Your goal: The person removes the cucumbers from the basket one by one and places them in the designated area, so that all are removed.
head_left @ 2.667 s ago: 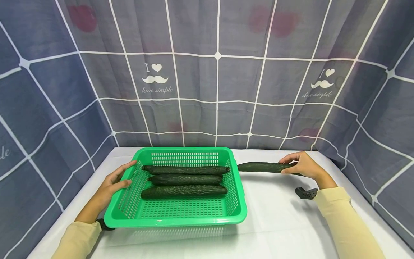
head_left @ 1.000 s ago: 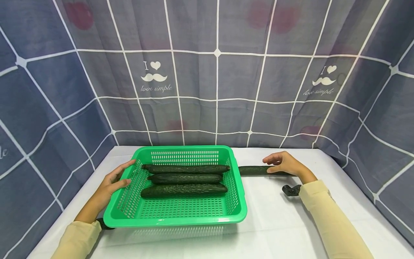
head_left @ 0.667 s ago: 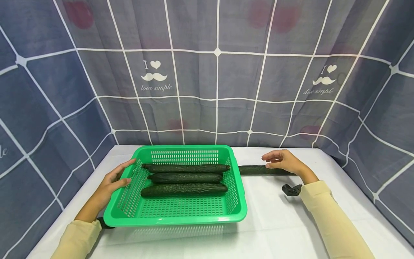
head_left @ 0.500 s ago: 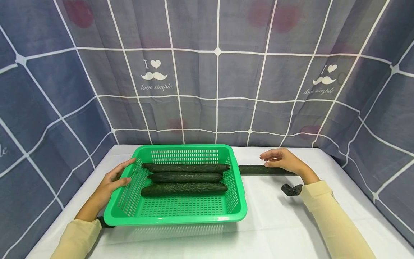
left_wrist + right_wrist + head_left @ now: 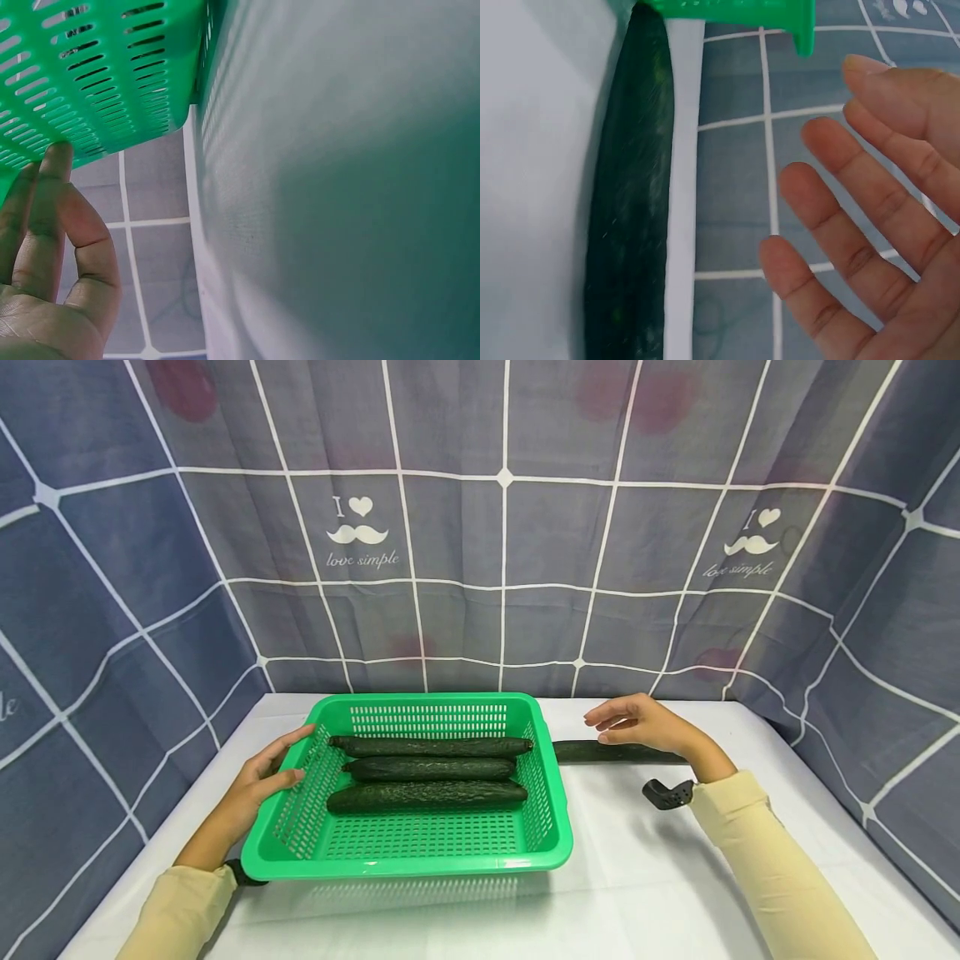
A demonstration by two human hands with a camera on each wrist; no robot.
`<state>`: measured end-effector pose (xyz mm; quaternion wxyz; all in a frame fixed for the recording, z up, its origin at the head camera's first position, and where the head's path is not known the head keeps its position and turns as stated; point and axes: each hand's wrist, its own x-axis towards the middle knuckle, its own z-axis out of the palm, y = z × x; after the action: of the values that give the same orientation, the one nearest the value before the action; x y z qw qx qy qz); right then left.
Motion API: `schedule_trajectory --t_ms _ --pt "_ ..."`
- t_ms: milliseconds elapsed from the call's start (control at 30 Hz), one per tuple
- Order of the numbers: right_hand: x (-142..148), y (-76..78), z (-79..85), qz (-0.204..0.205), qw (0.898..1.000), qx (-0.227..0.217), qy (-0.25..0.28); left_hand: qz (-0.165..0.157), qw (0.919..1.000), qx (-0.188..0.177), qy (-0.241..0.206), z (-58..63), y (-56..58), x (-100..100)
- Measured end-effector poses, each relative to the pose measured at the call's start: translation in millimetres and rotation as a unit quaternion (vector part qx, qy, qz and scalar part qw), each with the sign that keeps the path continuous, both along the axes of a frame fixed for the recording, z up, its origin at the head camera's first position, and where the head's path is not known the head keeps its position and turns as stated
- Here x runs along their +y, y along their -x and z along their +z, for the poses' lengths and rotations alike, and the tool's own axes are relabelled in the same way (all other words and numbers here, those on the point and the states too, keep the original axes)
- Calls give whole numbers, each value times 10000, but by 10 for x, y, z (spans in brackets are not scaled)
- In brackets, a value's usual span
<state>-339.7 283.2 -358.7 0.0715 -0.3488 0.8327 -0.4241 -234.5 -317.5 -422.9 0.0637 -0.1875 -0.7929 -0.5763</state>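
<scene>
My left hand (image 5: 251, 789) holds the left rim of a green plastic basket (image 5: 405, 867), thumb over the edge; in the left wrist view its fingers (image 5: 46, 225) touch the perforated outer wall. Three dark green cucumbers lie side by side in the basket: a back one (image 5: 431, 747), a middle one (image 5: 431, 768) and a front one (image 5: 427, 797). A fourth cucumber (image 5: 577, 752) lies on the table right of the basket, its left end by the basket wall. Above that cucumber hovers my right hand (image 5: 651, 725), fingers spread and holding nothing; the right wrist view shows them apart from it.
A white cloth covers the table (image 5: 615, 877). Grey-blue checked curtains (image 5: 465, 543) stand behind and on both sides. A black wrist-worn device (image 5: 667, 794) sits beneath the right wrist.
My right hand has let go of the fourth cucumber, which now rests on the table. That hand has since risen and shifted left. My left hand and the basket keep their place.
</scene>
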Motion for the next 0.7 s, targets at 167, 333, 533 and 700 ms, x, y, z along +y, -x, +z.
schedule_trajectory --t_ms 167,333,533,700 --pt "-107 -39 103 156 9996 -100 -221 -7 10000 41 -18 -1 -1 6" --pt "-226 -86 186 263 9990 -108 -331 -21 10000 50 -23 -2 -6 4" --pt "-368 -106 257 399 9985 -45 -376 -23 10000 23 -29 -1 -8 -2" --pt "-470 -110 306 576 9976 -20 -379 -20 10000 26 -47 -1 -7 3"
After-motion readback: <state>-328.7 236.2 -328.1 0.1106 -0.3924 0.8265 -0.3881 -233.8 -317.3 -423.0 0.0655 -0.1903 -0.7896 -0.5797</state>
